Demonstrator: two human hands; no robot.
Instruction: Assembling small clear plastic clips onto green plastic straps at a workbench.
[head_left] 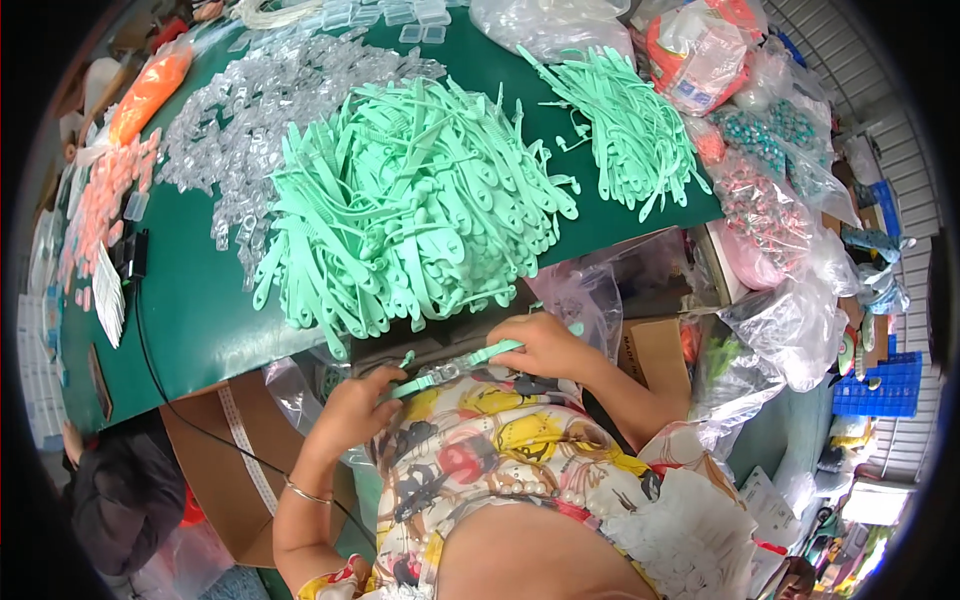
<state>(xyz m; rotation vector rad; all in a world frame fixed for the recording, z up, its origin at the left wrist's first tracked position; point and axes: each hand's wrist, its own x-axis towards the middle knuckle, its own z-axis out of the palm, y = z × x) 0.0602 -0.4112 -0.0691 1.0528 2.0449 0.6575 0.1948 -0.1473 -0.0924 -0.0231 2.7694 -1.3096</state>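
Nearest us is our loose pale blouse with its colourful print. Just past it, our left hand and our right hand each have the fingers pinched closed on a mint-green flexible strap with a clear plastic buckle; it spans between them, below the counter's edge. An open brown cardboard box stands under the smooth dark-green counter at left. On top lie a big heap of mint-green straps, a smaller bundle of similar straps to its right, and scattered clear plastic buckles behind at left. Bulging clear plastic bags crowd the right side, before a pale ribbed wall.
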